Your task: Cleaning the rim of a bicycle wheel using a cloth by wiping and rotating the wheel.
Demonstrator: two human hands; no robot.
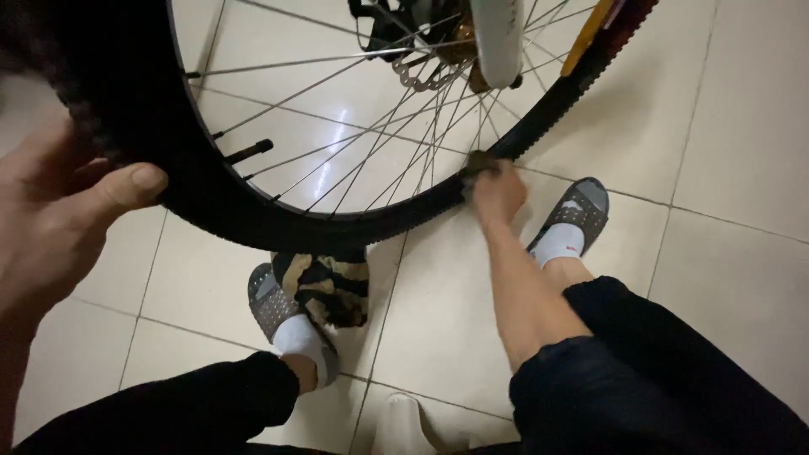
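A bicycle wheel with a black tyre (253,215) and silver spokes (371,143) fills the upper half of the head view. My left hand (59,211) grips the tyre at its left side, thumb lying across the tread. My right hand (495,190) reaches down to the tyre's lower right part, its fingers closed on a small dark cloth (480,162) pressed against the rim. The hub with a brake disc (425,72) and a white fork leg (499,42) sit at the top.
A patterned brown and black rag (329,286) lies on the pale tiled floor (733,152) under the wheel, by my left foot (282,307). My right foot in a grey sandal (573,219) rests right of the wheel. A yellow strip (590,34) crosses the tyre top right.
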